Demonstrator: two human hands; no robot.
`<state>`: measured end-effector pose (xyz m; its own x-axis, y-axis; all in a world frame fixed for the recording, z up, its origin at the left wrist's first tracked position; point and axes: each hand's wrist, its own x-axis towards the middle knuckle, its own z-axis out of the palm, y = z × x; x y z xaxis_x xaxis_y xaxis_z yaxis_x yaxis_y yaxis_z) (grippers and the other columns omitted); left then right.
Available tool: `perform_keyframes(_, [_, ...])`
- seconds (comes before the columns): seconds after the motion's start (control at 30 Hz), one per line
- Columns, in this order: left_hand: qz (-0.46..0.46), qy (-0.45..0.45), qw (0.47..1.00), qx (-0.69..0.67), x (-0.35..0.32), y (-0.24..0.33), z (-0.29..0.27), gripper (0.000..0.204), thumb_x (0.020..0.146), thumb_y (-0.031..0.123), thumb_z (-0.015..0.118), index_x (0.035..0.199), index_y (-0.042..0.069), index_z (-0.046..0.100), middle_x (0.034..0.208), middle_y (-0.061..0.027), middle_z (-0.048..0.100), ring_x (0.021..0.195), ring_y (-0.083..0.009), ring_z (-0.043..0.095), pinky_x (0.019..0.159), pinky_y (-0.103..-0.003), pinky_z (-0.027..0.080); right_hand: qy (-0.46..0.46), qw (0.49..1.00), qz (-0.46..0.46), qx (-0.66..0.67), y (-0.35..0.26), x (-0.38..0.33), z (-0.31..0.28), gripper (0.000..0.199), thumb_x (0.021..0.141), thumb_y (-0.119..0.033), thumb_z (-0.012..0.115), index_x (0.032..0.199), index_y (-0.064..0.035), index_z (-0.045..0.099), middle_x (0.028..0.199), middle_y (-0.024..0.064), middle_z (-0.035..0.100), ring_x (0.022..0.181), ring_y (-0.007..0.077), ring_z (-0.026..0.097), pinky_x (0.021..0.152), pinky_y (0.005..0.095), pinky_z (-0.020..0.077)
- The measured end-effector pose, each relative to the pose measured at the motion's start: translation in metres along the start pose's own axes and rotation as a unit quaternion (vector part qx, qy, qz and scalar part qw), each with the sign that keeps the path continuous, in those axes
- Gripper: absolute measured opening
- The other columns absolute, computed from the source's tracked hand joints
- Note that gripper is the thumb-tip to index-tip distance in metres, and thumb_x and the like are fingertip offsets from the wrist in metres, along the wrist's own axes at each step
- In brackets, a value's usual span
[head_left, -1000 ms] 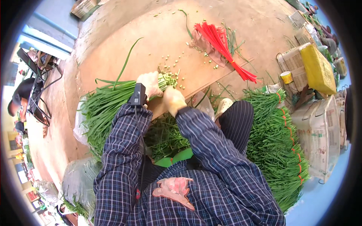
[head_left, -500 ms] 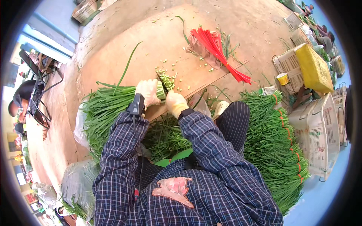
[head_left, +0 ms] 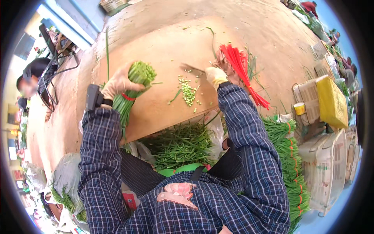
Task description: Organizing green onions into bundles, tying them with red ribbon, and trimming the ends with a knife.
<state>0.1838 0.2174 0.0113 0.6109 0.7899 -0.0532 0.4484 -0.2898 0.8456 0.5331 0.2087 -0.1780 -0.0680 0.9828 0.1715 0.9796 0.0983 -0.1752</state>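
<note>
Our left hand (head_left: 119,82) clasps greens (head_left: 142,74), our right hand (head_left: 215,76) a knife (head_left: 192,67). Trimming seems done; moving on needs the knife clear.

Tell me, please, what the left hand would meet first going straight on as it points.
The left hand, holding the green bundle, appears to have a free way over the brown board, as far as the picture shows; its height above it is unclear.

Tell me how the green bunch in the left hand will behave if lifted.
The green bunch will probably stay together, since a red band wraps it. Its long, thin leaves may well flop, while the cut stems, packed tight, look stiffer.
</note>
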Motion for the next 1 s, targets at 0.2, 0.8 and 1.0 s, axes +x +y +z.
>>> perform_keyframes(0.2, [-0.004,-0.037,0.995,-0.095,0.012,0.008,-0.020,0.071,0.058,0.009,0.080,0.120,-0.001,0.048,0.100,-0.0071,0.062,0.094,-0.0176,0.058,0.085,-0.029,0.046,-0.223,0.951,-0.213,0.023,-0.069,-0.095,-0.033,0.015,0.075,-0.016,0.058,0.083,-0.0061,0.066,0.080,0.0148,0.066,0.074,0.0301,0.066,0.065,0.0389,0.0530])
perform_keyframes(0.8, [-0.078,-0.261,0.962,0.034,0.063,-0.011,0.063,0.053,0.056,0.011,0.078,0.104,0.003,0.056,0.090,-0.0064,0.063,0.083,-0.0189,0.060,0.078,-0.032,0.049,-0.122,0.991,0.060,-0.003,0.028,-0.106,-0.043,0.018,0.076,-0.016,0.053,0.078,-0.0053,0.068,0.070,0.0171,0.065,0.062,0.0297,0.063,0.060,0.0389,0.0528])
perform_keyframes(1.0, [-0.177,-0.424,0.875,0.155,0.110,-0.032,0.136,0.046,0.064,0.026,0.081,0.102,0.008,0.063,0.090,-0.0109,0.067,0.079,-0.0224,0.062,0.078,-0.039,0.051,-0.033,0.985,0.078,0.153,-0.013,-0.105,-0.053,0.074,0.057,-0.029,0.083,0.118,-0.0025,0.050,0.109,0.0189,0.059,0.106,0.0310,0.056,0.093,0.0381,0.0432])
